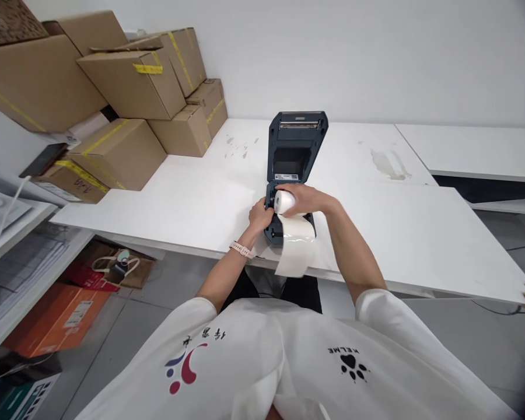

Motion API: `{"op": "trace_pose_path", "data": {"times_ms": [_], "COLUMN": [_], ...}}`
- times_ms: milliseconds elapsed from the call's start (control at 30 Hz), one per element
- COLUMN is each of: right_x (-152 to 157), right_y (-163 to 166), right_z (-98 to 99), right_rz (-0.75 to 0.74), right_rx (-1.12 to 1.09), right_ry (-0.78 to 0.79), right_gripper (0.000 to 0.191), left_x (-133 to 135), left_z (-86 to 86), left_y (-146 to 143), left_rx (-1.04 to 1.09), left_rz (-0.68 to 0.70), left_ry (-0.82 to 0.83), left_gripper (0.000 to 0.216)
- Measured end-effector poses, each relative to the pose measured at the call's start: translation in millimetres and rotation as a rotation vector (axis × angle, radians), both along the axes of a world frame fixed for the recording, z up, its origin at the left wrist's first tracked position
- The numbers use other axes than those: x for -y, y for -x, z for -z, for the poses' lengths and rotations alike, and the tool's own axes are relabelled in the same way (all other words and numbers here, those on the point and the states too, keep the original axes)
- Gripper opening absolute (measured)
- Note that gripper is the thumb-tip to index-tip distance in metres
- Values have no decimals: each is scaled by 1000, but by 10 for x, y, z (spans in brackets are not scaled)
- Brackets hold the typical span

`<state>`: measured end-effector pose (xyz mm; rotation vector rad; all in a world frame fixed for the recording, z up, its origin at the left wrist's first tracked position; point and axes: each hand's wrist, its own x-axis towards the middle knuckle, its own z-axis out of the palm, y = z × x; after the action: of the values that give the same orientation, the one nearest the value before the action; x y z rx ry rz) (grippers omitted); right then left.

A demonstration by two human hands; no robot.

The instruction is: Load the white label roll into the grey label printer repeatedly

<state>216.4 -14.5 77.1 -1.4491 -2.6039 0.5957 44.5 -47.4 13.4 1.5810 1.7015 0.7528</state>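
A dark label printer [297,142] stands on the white table with its lid raised. My right hand [305,198] is wrapped round a roll of white label paper [284,202], which sits at the printer's open bay. From the roll a loose strip of label paper [296,248] runs toward me, over the printer's front and past the table edge. My left hand [261,214] grips the left side of the printer's base, near the roll. Its fingertips are partly hidden, so what exactly they press on does not show clearly.
Cardboard boxes [131,81] with yellow tape are stacked at the back left of the white table [192,204]. A white wall [354,58] rises behind. At lower left stand a shelf [30,251] and an orange box [56,318] on the floor.
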Motion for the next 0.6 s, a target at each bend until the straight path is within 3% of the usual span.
{"op": "trace_pose_path", "data": {"times_ms": [100, 200, 333, 467, 600], "right_x": [292, 656, 927, 989, 1062], "right_y": [-382, -868, -1417, -1611, -1519], "right_z": [-209, -174, 389, 990, 1185], "right_rz": [-50, 100, 364, 560, 636], "right_rx": [-373, -648, -975, -1085, -1060], "right_ry": [30, 12, 38, 101, 214], "right_gripper": [84, 79, 86, 90, 107], "left_x": [3, 16, 29, 26, 30], "left_z": [10, 6, 3, 14, 29], "left_y": [12, 10, -4, -11, -8], "left_rx": [9, 16, 46, 41, 63], "left_rz": [5, 13, 8, -7, -23], "left_ry": [2, -2, 15, 27, 30], "left_gripper": [48, 50, 51, 53, 56]}}
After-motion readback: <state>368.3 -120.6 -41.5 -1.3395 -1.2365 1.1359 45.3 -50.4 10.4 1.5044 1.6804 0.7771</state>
